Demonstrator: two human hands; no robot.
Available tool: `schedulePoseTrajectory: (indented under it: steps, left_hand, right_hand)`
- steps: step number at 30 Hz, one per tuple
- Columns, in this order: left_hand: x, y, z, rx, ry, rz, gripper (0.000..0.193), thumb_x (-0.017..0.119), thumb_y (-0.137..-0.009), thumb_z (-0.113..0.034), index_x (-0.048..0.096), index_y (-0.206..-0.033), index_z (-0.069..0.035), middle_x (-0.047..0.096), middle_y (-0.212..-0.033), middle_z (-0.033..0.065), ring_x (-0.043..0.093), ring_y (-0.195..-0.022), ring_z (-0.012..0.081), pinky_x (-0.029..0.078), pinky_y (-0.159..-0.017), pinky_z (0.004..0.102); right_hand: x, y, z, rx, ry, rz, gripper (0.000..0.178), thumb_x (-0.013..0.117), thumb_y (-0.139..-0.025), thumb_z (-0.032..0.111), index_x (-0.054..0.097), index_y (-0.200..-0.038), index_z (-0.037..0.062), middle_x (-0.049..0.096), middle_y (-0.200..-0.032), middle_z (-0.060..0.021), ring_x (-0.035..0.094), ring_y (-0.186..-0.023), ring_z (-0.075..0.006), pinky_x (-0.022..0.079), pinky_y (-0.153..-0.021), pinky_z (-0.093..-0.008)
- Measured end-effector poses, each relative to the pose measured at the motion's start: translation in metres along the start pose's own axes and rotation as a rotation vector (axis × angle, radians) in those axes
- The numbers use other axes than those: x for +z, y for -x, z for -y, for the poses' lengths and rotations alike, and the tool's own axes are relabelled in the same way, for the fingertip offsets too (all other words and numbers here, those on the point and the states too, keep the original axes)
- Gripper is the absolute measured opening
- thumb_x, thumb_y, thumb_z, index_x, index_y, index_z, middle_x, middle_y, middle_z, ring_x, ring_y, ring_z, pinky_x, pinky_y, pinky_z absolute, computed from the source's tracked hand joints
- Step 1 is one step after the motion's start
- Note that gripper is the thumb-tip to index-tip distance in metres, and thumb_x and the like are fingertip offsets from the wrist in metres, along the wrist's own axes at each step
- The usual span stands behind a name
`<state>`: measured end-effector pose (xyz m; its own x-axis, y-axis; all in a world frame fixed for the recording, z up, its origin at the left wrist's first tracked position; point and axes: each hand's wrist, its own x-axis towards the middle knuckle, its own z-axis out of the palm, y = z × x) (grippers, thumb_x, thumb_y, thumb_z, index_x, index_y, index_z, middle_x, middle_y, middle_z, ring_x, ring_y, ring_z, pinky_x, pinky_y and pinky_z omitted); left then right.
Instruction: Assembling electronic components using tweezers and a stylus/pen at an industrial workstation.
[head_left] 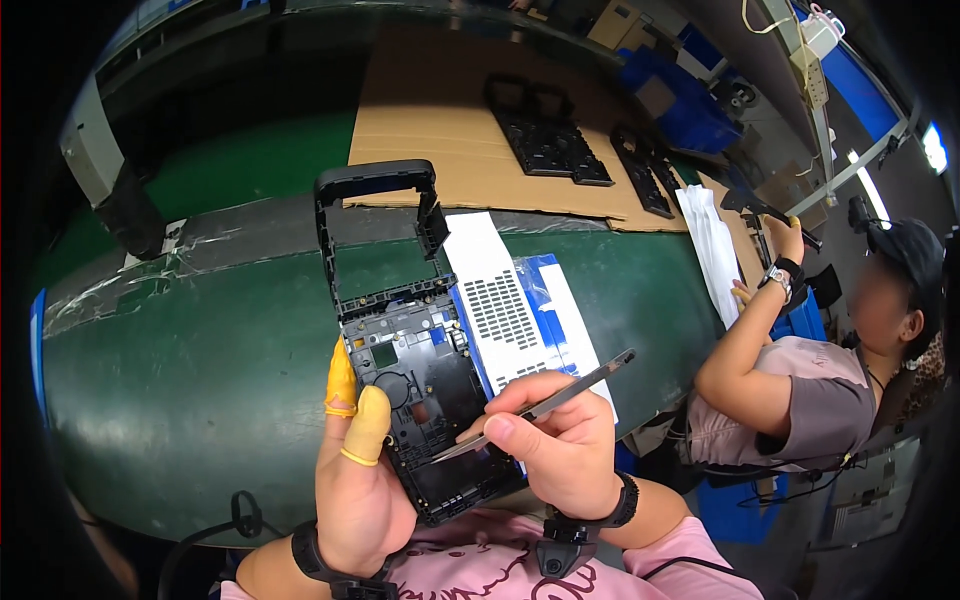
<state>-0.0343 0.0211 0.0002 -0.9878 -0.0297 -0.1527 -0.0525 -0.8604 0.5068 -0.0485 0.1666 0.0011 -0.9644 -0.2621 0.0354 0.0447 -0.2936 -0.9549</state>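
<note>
My left hand [362,485] grips a black plastic housing [445,385] along its left and lower side, tilted up in front of me. Yellow finger cots [369,418] cover the thumb and a finger of that hand. A tall open handle frame [376,172] rises from the housing's far end, and its ribbed inner side faces me. Pinched in my right hand [572,458] is a pair of metal tweezers [585,382]. Their fine tips point left, over the lower part of the housing; whether they touch it I cannot tell.
Beside the housing, a white sheet with dark rectangles [497,310] lies on a blue item [545,285] on the green table [200,400]. Further black housings [555,145] rest on cardboard [420,110]. At right, a co-worker [790,400] handles a black part near white sheets [708,240].
</note>
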Motion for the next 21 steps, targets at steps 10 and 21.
schedulePoseTrajectory:
  steps: [10, 21]
  left_hand:
    - [0.005, 0.001, -0.001, -0.008, 0.023, -0.036, 0.053, 0.049, -0.086, -0.014, 0.024, -0.133, -0.011, 0.043, -0.122, 0.0101, 0.047, -0.109, 0.0218, 0.042, -0.091, 0.0364]
    - [-0.002, 0.004, 0.0, 0.031, -0.114, 0.065, 0.094, 0.043, -0.054, 0.017, 0.012, -0.137, -0.014, 0.037, -0.126, 0.0111, 0.044, -0.113, 0.0246, 0.039, -0.094, 0.0384]
  right_hand:
    - [-0.001, -0.002, -0.002, -0.01, 0.012, -0.013, 0.016, 0.06, -0.08, 0.001, 0.055, -0.094, -0.0026, 0.059, -0.084, -0.0058, 0.058, -0.076, -0.0102, 0.046, -0.067, -0.0213]
    - [-0.023, -0.016, 0.021, -0.028, -0.119, -0.096, 0.01, 0.059, -0.079, 0.003, 0.055, -0.088, -0.0005, 0.061, -0.076, -0.0067, 0.048, -0.056, -0.0049, 0.036, -0.05, -0.0161]
